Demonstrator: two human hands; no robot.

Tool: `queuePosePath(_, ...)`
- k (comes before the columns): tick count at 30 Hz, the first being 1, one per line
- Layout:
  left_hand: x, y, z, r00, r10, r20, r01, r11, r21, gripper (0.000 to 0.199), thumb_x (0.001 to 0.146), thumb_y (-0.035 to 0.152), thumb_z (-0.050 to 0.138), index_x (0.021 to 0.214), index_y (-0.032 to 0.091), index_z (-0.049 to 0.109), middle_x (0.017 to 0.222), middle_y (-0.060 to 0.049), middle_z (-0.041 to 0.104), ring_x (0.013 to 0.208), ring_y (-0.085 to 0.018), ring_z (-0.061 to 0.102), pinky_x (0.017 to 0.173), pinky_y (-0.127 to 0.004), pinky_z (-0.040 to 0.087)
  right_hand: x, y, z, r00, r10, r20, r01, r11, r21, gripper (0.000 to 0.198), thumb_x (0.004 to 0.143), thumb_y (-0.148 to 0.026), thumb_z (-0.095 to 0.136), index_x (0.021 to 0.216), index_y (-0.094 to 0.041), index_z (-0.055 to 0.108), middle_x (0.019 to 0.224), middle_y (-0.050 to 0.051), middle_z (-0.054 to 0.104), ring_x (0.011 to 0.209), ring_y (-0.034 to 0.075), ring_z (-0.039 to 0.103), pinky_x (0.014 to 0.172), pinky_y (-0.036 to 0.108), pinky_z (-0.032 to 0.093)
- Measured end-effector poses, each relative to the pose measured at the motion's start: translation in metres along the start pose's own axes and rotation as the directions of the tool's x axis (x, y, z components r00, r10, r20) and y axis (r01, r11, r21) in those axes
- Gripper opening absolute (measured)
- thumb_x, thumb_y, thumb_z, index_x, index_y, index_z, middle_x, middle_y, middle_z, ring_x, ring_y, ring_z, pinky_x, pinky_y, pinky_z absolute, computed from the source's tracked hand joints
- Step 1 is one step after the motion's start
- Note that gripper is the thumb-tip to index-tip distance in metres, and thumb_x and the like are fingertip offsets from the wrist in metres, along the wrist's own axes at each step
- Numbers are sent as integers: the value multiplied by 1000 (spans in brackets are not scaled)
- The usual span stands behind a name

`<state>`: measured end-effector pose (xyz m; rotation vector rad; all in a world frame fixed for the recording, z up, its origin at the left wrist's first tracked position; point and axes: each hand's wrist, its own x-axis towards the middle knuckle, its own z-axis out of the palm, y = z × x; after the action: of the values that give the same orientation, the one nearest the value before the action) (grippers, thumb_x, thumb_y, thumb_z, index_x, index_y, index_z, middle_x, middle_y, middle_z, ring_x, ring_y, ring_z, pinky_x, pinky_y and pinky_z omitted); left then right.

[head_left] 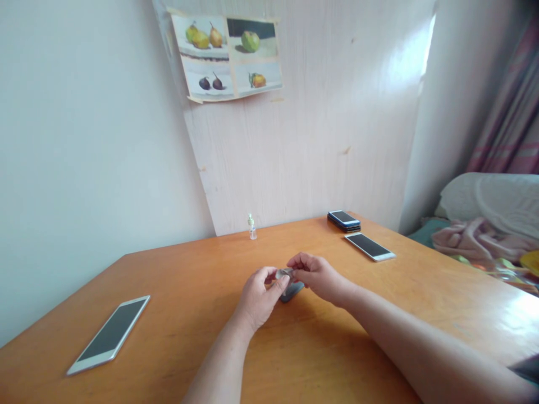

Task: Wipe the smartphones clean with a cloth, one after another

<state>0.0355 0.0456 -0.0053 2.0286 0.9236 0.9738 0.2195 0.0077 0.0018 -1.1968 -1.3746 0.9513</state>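
My left hand point(256, 298) is closed on a small crumpled grey cloth point(283, 274), pinching it between thumb and fingers. From the other side, my right hand point(320, 278) pinches the same cloth at its right edge. Whether it is fabric or thin paper is hard to tell at this size. Just below lies a flat dark grey object point(293, 293) with rounded corners, partly covered by my hands and the cloth; it looks like a phone.
A white tablet point(110, 335) lies at the left of the wooden table point(189, 292). Toward the back stand a small clear pump bottle point(252, 229) and a stack of phones point(344, 220). One white phone point(370, 247) lies in front of the stack. Fruit pictures point(229, 59) hang behind.
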Motion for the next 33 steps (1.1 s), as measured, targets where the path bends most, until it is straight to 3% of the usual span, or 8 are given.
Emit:
queuePosePath(5,2,1,-2,994,-86,-63,73,980,-185,34,86,51,59,80,18,67,73,-1,66,70,-17,57,65,-25,42,2,0,0,1000,-3,-5,3,998,61,23,69,-18,55,92,-17,60,78,-1,64,66,11,59,63,24,46)
queuePosePath(11,3,3,-6,981,-133,-139,82,942,-324,38,85,54,60,78,17,66,73,0,64,71,-16,55,65,-24,40,3,0,-7,998,11,-56,-11,1000,2,25,67,-14,49,88,-16,62,73,0,66,66,12,59,66,25,46)
queuePosePath(18,5,5,-7,964,-231,-128,99,766,-635,34,78,50,70,77,17,62,73,1,61,68,-12,55,65,-22,42,3,-4,-8,990,54,-131,-66,993,-96,28,67,-14,48,90,-17,63,73,-1,62,65,12,55,60,23,42)
queuePosePath(22,5,7,-8,955,-268,-125,106,705,-701,30,76,45,73,82,17,63,79,1,64,73,-12,58,68,-22,44,1,-6,-9,979,45,-197,-75,987,-144,23,74,-21,52,94,-19,63,72,-1,61,66,13,55,59,23,41)
queuePosePath(24,4,9,-7,959,-262,-106,113,701,-704,30,78,45,72,81,17,62,76,1,62,71,-12,57,66,-21,43,-2,-9,-7,988,-1,-153,-23,988,-152,19,80,-29,55,93,-19,64,74,0,61,68,14,55,62,24,43)
queuePosePath(27,3,11,-7,970,-233,-62,127,712,-691,33,78,48,72,83,16,63,78,-1,64,72,-13,57,66,-22,43,-7,-11,-2,995,-96,-15,91,976,-195,28,80,-42,64,95,-18,65,84,2,65,74,14,56,66,24,44)
queuePosePath(30,2,12,-5,972,-235,-26,157,725,-671,37,77,52,72,84,16,65,78,-2,65,71,-14,58,66,-23,44,-11,-10,4,988,-133,74,148,950,-276,33,74,-38,73,99,-18,66,91,3,67,77,14,58,68,24,44)
queuePosePath(33,2,13,-4,972,-236,-26,159,729,-666,38,77,53,73,82,16,65,76,-2,66,71,-13,58,67,-23,44,-11,-9,5,991,-90,103,118,943,-311,16,80,-30,63,90,-18,67,78,1,67,71,14,58,65,24,43)
